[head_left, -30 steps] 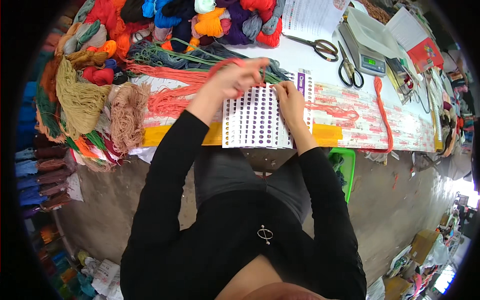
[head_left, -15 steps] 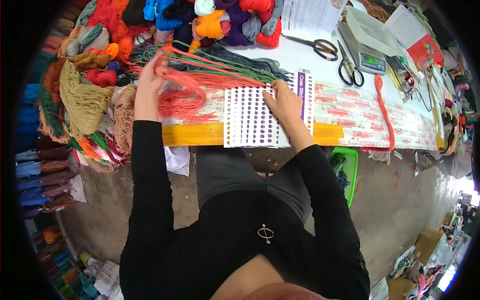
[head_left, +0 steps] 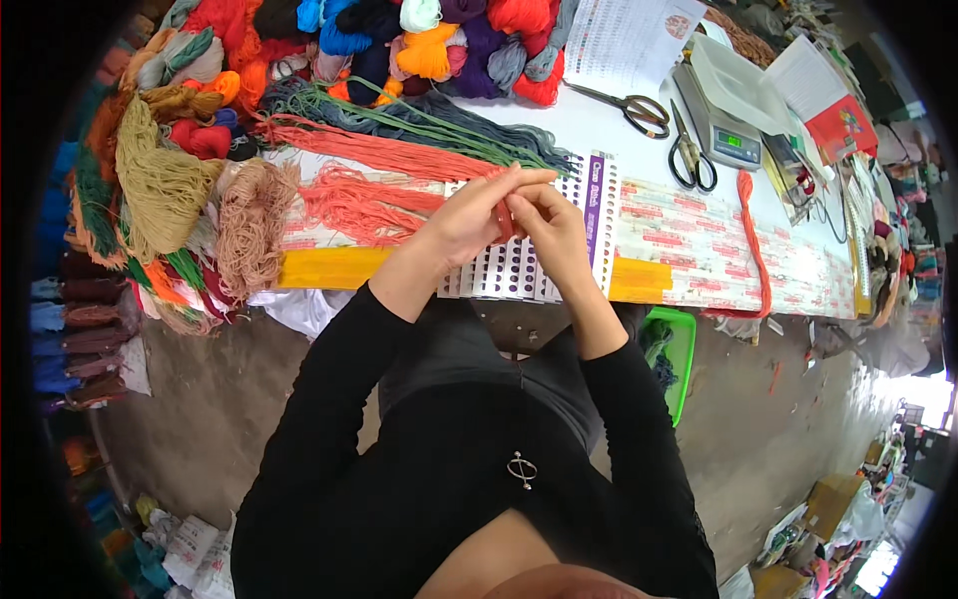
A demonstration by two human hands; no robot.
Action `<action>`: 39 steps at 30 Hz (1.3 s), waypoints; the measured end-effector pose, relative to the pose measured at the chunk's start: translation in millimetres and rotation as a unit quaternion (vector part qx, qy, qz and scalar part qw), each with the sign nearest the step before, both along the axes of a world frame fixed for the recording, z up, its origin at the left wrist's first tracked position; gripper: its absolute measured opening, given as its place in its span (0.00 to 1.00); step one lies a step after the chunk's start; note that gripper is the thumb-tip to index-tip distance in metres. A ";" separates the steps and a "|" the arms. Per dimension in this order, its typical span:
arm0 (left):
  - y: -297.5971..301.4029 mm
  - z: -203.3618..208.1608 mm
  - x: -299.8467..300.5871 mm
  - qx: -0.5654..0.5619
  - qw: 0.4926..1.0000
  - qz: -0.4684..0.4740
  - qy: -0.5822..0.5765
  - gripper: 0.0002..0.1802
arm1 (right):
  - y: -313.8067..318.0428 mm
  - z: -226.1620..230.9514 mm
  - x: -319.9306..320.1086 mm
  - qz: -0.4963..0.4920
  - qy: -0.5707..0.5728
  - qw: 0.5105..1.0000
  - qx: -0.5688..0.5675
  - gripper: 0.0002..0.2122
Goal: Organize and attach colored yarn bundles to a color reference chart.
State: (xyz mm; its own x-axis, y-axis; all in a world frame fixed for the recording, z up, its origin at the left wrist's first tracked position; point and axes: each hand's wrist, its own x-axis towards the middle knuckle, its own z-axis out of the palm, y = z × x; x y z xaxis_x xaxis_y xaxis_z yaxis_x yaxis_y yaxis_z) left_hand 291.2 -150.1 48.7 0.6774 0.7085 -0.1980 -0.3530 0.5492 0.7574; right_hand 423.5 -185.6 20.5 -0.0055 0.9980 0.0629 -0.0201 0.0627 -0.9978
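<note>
My left hand [head_left: 467, 218] and my right hand [head_left: 555, 238] meet above white thread cards [head_left: 489, 277] punched with rows of holes. A short stretch of coral embroidery thread [head_left: 506, 222] shows between them. It lies against my left hand's fingers, which point right, while my right thumb and fingers pinch at it. Left of the hands lies a loose bunch of coral strands [head_left: 364, 203]. Behind it, a longer coral hank [head_left: 374, 143] stretches toward the cards, alongside green strands [head_left: 424, 125] and dark grey-blue strands [head_left: 489, 122]. Part of the cards is hidden under my hands.
Coloured yarn skeins [head_left: 424, 50] pile up at the back and left. Two pairs of scissors [head_left: 644, 115] and a digital scale [head_left: 733, 140] stand at the back right. One coral skein [head_left: 755, 245] hangs toward the front edge. Below is a green basket [head_left: 682, 364].
My left hand has come right from over the coral strands to meet my right hand. The long coral loop it held up is now gathered between the hands.
</note>
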 end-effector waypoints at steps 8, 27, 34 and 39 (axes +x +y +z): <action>6.1 -0.2 1.7 -0.070 0.992 0.013 -0.106 0.26 | -8.3 13.2 10.0 -0.013 0.119 0.993 -0.013 0.07; 3.7 14.7 -17.2 0.000 0.996 0.076 -0.054 0.24 | -18.3 20.6 9.4 -0.020 0.183 0.982 -0.039 0.08; 3.8 11.9 -19.7 -0.005 0.995 0.084 -0.058 0.23 | -20.6 23.3 5.1 -0.029 0.171 0.984 -0.039 0.08; 3.6 12.2 -17.9 -0.003 0.992 0.098 -0.080 0.24 | -21.1 24.4 3.8 -0.027 0.174 0.984 -0.027 0.09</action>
State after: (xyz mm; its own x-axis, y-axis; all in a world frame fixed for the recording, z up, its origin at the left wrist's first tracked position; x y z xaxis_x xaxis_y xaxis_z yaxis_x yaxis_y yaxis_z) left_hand 273.3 -146.5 61.0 0.5494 0.8290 -0.1044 -0.5687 0.4625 0.6802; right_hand 427.3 -206.7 44.9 0.0596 0.9982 -0.0012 -0.3601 0.0204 -0.9327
